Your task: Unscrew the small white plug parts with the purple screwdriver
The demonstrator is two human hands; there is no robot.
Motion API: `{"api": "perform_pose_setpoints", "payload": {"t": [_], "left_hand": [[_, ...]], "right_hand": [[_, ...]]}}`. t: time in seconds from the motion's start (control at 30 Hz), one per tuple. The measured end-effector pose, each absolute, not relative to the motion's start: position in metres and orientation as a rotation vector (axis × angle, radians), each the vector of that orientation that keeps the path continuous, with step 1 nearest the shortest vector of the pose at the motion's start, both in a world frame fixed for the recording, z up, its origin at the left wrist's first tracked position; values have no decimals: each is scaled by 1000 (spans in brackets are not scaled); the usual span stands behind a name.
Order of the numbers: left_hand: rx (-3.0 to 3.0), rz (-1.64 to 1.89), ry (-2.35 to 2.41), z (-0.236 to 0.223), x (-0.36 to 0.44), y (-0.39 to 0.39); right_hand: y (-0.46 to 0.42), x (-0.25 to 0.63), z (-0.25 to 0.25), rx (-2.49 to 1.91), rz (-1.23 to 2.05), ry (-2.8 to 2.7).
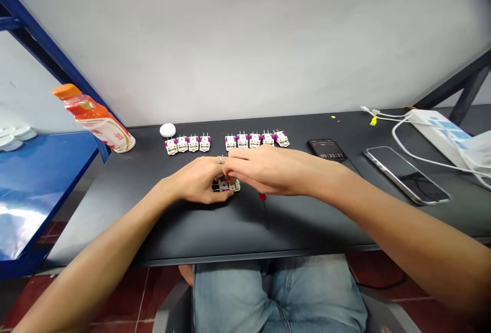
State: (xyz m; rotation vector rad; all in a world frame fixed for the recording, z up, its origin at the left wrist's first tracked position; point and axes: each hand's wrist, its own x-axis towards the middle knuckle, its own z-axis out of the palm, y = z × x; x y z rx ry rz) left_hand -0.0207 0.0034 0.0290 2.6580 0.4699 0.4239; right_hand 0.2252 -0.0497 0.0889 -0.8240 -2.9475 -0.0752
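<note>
Near the middle of the black table, my left hand [199,179] grips a small white-and-purple two-pin plug part [224,185] between thumb and fingers. The part lies on its side, its thin metal pins pointing left. My right hand [261,167] reaches across from the right, fingers pinched together over the same part; whatever is between those fingertips is hidden. Below the right palm shows a red-handled screwdriver [263,197] with a thin dark shaft angled down. Its upper end is covered, so I cannot tell whether the hand holds it.
Behind my hands stand similar plug parts in a left group [187,143] and a right group [254,139]. A white round case [168,130] and an orange-capped bottle [95,118] are left. Rightward lie a phone with a timer [328,150], another phone [406,174] and white cables [408,148].
</note>
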Motion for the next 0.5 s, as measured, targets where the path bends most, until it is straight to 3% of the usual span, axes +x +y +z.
{"api": "perform_pose_setpoints", "payload": {"t": [0.2,0.5], "left_hand": [[2646,362,488,32,-20,2],[2617,366,473,31,-21,3]], "right_hand": [[-41,243,70,-608,-298,-2586],[-48,227,87,-634,-440,-2297]]}}
